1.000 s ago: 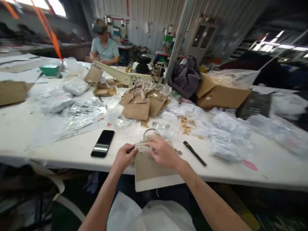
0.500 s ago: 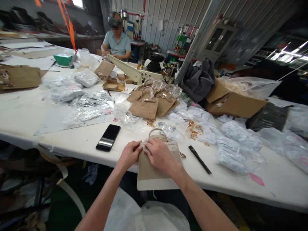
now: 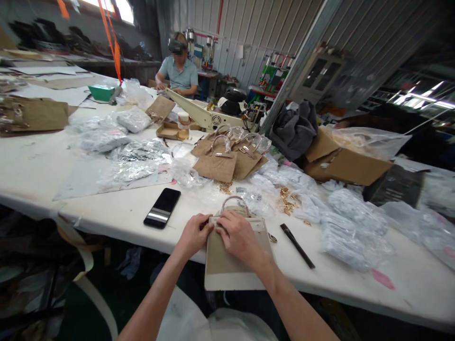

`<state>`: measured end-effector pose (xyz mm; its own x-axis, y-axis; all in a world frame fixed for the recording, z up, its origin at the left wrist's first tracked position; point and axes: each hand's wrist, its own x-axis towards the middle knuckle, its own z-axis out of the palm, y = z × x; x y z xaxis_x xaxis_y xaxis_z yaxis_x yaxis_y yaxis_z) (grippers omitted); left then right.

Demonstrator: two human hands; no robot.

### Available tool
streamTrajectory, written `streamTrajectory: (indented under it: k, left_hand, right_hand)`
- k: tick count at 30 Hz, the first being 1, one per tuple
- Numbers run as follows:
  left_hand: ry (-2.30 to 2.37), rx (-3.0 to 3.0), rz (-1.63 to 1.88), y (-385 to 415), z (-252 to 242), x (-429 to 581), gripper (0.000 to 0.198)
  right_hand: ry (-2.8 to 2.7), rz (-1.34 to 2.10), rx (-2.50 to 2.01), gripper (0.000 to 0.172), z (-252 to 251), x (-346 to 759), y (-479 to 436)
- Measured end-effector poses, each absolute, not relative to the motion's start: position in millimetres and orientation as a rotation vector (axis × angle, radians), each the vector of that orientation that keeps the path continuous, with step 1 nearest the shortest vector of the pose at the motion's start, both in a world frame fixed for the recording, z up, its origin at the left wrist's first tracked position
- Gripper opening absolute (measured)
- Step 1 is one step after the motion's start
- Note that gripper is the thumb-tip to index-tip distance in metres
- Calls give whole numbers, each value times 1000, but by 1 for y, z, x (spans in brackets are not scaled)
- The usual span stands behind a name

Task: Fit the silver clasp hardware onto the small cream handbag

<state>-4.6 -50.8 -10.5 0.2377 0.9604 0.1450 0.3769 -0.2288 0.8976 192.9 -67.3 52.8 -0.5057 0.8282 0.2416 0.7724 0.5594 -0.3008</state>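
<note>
A flat beige bag panel with a looped handle at its far edge lies at the table's front, its near end overhanging. My left hand pinches the panel's upper left corner, thumb and fingers closed. Beside it, my right hand rests across the top of the panel with fingers bent at the same corner; anything small under its fingertips is hidden. A metal clasp piece pokes out at the panel's right side.
Left of my hands lies a black phone; a dark flat tool lies to the right. Beyond are brown bag pieces, gold hardware and plastic-wrapped bundles. A cardboard box stands right. A co-worker sits across the table.
The camera view has shifted slightly, so everything sits a little lower and to the right. Both hands stay at the panel's upper left corner.
</note>
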Motion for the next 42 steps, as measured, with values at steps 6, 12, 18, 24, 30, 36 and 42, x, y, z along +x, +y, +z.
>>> streamTrajectory:
  k: [6, 12, 18, 24, 30, 36, 42]
  left_hand:
    - [1258, 1770, 957, -51, -14, -4, 20]
    - [1265, 1757, 933, -52, -12, -7, 24]
    - [1262, 1737, 931, -53, -10, -7, 24]
    - [1269, 1765, 940, -54, -10, -7, 23]
    - [1280, 1750, 938, -55, -11, -7, 23]
    - [1273, 1748, 947, -55, -15, -7, 30]
    - [1257, 1735, 947, -53, -16, -7, 26]
  right_hand:
    - [-2407, 263, -1310, 12, 53, 194, -67]
    - [-2121, 711, -1116, 23, 60, 208, -61]
    - [-1907, 883, -1267, 30, 47, 206, -64]
    - [-1968, 765, -1206, 17, 48, 198, -65]
    - [-1968, 738, -1228, 17, 48, 196, -63]
    - [-1984, 666, -1318, 15, 45, 192, -63]
    - [-1942, 668, -1295, 14, 44, 190, -67]
